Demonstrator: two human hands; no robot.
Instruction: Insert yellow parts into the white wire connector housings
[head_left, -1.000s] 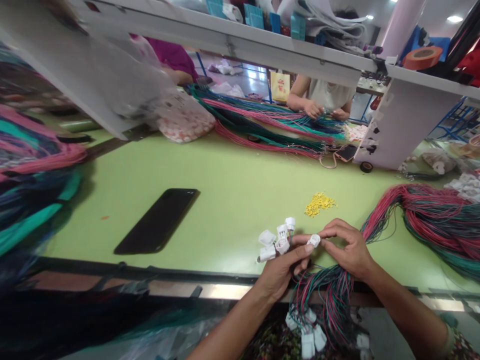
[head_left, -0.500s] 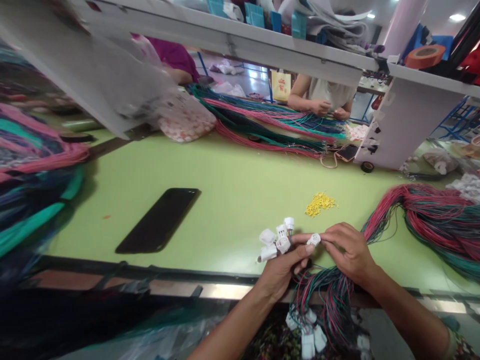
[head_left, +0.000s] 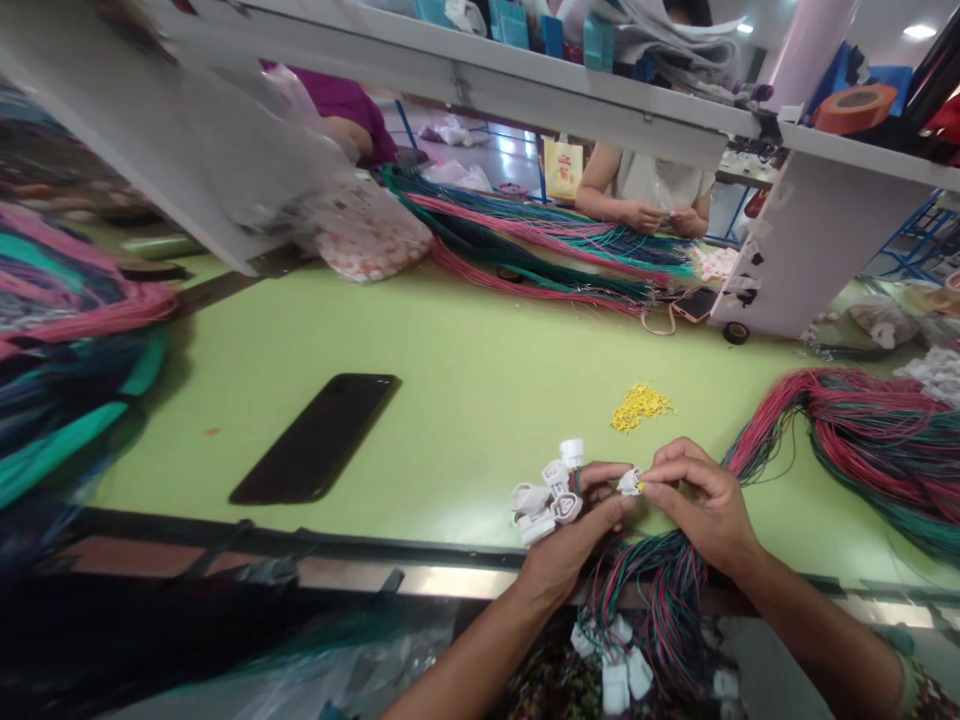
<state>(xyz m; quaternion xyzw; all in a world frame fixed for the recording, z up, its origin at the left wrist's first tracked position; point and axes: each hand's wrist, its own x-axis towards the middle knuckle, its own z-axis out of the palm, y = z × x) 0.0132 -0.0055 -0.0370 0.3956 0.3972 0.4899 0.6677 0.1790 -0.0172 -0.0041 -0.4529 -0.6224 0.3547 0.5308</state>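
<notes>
My left hand (head_left: 574, 545) is closed around wired white plug connectors. One white connector (head_left: 628, 483) sticks up between its thumb and forefinger, while several more white connectors (head_left: 536, 500) fan out on the hand's left side. My right hand (head_left: 701, 505) pinches at that single connector's face, where a speck of yellow shows at the fingertips, a small yellow piece (head_left: 641, 486). Beyond the hands lies a pile of such yellow pieces (head_left: 640, 407) on the green table (head_left: 465, 400). Below the hands hangs a bundle of thin wires (head_left: 656, 590) with white connectors at its ends.
A black phone (head_left: 315, 440) lies left of the hands. Thick wire bundles rest at the right (head_left: 855, 440) and far left (head_left: 82, 300). Behind stand a bag of small parts (head_left: 371, 240), a shelf (head_left: 525, 85) and a black tape roll (head_left: 735, 333). A co-worker's hands (head_left: 660, 218) work across the table.
My right fingertips have come onto the face of the single connector, and yellow now shows there. The connector has tilted towards them, and the other connectors in my left hand have turned slightly.
</notes>
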